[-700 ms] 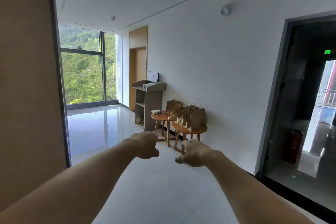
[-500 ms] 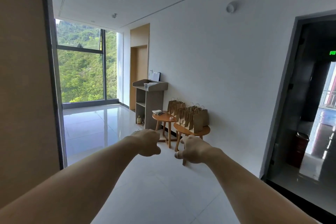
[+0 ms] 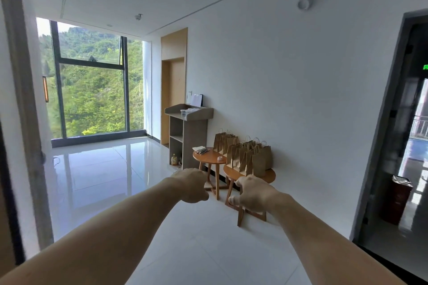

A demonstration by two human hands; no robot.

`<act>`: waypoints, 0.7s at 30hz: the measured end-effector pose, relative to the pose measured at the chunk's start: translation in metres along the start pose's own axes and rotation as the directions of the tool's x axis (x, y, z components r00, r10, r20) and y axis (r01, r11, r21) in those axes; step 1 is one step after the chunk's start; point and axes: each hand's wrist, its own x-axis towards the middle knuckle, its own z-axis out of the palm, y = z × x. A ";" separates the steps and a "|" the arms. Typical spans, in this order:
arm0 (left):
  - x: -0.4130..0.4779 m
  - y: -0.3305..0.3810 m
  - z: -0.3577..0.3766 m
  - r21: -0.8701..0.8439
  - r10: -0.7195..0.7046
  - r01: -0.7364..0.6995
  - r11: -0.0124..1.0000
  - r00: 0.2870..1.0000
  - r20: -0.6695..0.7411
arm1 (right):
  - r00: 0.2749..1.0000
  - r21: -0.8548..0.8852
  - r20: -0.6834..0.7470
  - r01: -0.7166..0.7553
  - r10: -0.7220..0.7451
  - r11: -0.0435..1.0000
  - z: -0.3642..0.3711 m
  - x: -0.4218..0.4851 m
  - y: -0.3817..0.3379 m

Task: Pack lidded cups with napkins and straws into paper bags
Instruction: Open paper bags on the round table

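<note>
Both arms are stretching straight ahead, the left hand point(image 3: 192, 185) and right hand point(image 3: 254, 194) curling into fists, fingers tucked under, nothing showing in either. They are well apart from the work, so packing is likely not yet starting. The bags point(image 3: 249, 159) are standing upright by the wall, handles up, in two tight clusters, probably staged for filling in turn. They are overlapping too much for an exact count, roughly ten. Two round tables are carrying them: the near table point(image 3: 270, 174) and the far table point(image 3: 208, 161), where one napkin pile point(image 3: 198, 147) with thin sticks, perhaps straws, is lying beside one small white piece point(image 3: 219, 158). Clear items atop the stand point(image 3: 195, 136) may be cups, too small to tell
</note>
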 end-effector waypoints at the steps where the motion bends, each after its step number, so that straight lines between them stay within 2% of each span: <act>1: 0.017 -0.002 0.002 -0.004 0.001 -0.001 1.000 1.000 0.000 | 1.000 0.003 -0.005 0.003 -0.003 1.000 0.000 0.017 0.005; 6: 0.106 -0.010 0.012 0.000 -0.016 0.016 1.000 1.000 0.002 | 0.999 -0.024 -0.009 0.037 -0.038 0.999 -0.003 0.113 0.037; 13: 0.225 -0.029 0.001 -0.020 -0.113 0.113 0.993 0.994 -0.004 | 0.994 -0.046 0.030 0.103 -0.101 0.994 -0.017 0.244 0.070; 21: 0.348 -0.093 0.005 0.014 -0.181 0.181 0.983 0.983 0.012 | 0.989 -0.053 0.069 0.138 -0.134 0.989 -0.014 0.392 0.063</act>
